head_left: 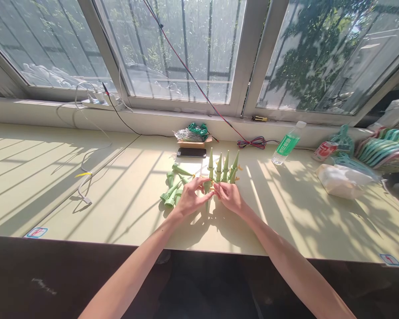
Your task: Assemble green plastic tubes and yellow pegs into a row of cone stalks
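My left hand (pixel 194 195) is closed around a green plastic watering spike (pixel 207 189), its narrow end pointing down toward me. At the spike's upper part my right hand (pixel 228 195) has its fingers pinched on a small yellow-orange piece (pixel 213 188), mostly hidden by the fingertips. Just beyond the hands several green spikes (pixel 225 166) lie side by side, points away from me, some with yellow-orange bits showing at the side. Left of my left hand is a loose pile of green spikes (pixel 169 195) with wide round ends.
A black phone (pixel 191 152) lies before a small box (pixel 194 144) of clear and green packets. To the right stand a green-labelled bottle (pixel 288 144), a red can (pixel 325 150) and a white bag (pixel 341 180). A white cable (pixel 84 190) crosses the left; coiled red-black wire (pixel 252 142) rests near the window.
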The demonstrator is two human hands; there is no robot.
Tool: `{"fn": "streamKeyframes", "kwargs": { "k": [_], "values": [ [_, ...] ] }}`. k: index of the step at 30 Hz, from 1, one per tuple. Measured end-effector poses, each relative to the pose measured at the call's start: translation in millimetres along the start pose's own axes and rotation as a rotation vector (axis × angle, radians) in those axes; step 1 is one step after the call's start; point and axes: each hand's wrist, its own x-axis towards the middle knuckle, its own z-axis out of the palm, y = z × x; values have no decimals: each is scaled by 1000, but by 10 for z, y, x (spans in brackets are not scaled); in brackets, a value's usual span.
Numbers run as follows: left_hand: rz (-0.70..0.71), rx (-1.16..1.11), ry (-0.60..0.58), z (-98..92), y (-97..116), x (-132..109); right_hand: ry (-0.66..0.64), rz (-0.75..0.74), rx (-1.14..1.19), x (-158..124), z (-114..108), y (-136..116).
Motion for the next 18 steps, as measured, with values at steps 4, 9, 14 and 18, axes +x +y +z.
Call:
{"fn": "streamKeyframes", "kwargs": {
  "k": [4, 9, 14, 18],
  "values": [
    [-17, 22, 28, -15, 6, 10, 19, -46, 25, -1, -36, -39],
    [-18, 41, 27, -19, 9, 7, -3, -25, 42, -1, -57, -60],
    [-15, 29, 41, 15, -1, -11, 9, -26, -4, -8, -36, -50],
    [-1, 34, 57, 38, -4, -23, 31, -19, -80, -15, -10, -42]
  ]
}}
